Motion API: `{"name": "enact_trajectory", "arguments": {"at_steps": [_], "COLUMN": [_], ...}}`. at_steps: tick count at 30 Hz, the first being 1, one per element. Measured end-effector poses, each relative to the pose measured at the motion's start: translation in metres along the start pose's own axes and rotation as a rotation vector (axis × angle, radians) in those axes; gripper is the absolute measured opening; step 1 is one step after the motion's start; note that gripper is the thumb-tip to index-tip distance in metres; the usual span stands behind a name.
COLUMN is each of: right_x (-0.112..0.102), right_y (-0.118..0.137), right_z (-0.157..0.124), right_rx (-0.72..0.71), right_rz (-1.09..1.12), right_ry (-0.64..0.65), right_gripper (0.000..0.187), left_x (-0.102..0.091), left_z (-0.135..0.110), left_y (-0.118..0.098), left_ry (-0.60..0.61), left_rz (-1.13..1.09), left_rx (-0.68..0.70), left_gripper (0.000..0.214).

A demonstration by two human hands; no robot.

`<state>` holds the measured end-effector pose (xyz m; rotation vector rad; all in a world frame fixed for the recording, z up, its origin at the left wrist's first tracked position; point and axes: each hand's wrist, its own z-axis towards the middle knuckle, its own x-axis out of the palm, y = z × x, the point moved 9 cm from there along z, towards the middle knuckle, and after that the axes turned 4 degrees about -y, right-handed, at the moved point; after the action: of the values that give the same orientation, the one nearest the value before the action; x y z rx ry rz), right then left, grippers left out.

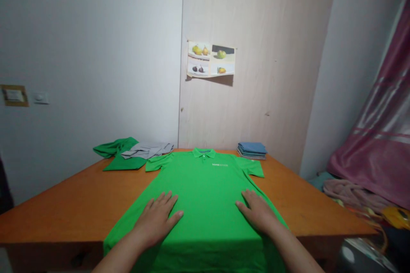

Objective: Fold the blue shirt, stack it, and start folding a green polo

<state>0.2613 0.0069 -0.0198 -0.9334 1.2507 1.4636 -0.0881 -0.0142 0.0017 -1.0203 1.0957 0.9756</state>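
Observation:
A bright green polo shirt (205, 196) lies spread face up on the orange-brown table, its collar toward the wall and its short sleeves out to both sides. The hem hangs over the near table edge. My left hand (158, 219) rests flat on the left side of the shirt, fingers stretched out. On the right side, my right hand (258, 211) lies palm down on the cloth, with its thumb apart. Neither hand grips the fabric. Small white lettering shows on the chest.
Behind the left sleeve lie rumpled green clothing (124, 162) and a grey garment (147, 150). A folded stack of bluish cloths (252, 150) sits at the back right of the table (77, 204). Beyond the right edge are a pink curtain (368, 153) and heaped fabric (352, 192).

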Motion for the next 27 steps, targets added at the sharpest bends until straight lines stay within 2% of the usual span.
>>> {"name": "enact_trajectory", "arguments": {"at_steps": [2,4,6,9,11,13,18,24,27], "right_x": [-0.007,-0.013,-0.015,-0.008,0.001,0.008,0.006,0.022,0.032], "right_y": [-0.019,-0.027,-0.019,0.010,0.022,0.020,-0.014,0.019,0.022], "right_z": [0.005,0.011,0.016,0.025,0.031,0.038,0.061,0.068,0.061], "right_rx": [0.093,0.156,0.141,0.008,-0.066,-0.063,0.126,-0.041,-0.056], "right_rz": [-0.058,-0.087,-0.074,0.010,0.044,0.018,-0.135,-0.075,-0.079], "right_ry": [-0.024,-0.048,-0.055,-0.011,0.038,0.062,0.010,0.009,0.022], "right_gripper": [0.071,0.070,0.070,0.072,0.074,0.073,0.069,0.077,0.080], "left_x": [-0.001,-0.008,-0.016,-0.021,-0.017,-0.010,0.000,0.001,0.000], "left_z": [0.001,0.007,0.015,0.030,0.037,0.040,0.036,0.031,0.025], "left_y": [0.002,0.001,-0.002,-0.009,-0.009,-0.006,-0.002,-0.005,-0.007], "left_ry": [-0.010,-0.052,-0.108,-0.154,-0.133,-0.086,-0.030,0.008,0.030], "left_rz": [0.003,0.006,0.004,-0.009,-0.019,-0.033,-0.056,-0.060,-0.069], "left_rx": [0.005,0.012,0.025,0.062,0.060,0.039,0.020,0.002,-0.008], "left_gripper": [0.071,0.067,0.059,0.053,0.056,0.062,0.068,0.072,0.073]}}
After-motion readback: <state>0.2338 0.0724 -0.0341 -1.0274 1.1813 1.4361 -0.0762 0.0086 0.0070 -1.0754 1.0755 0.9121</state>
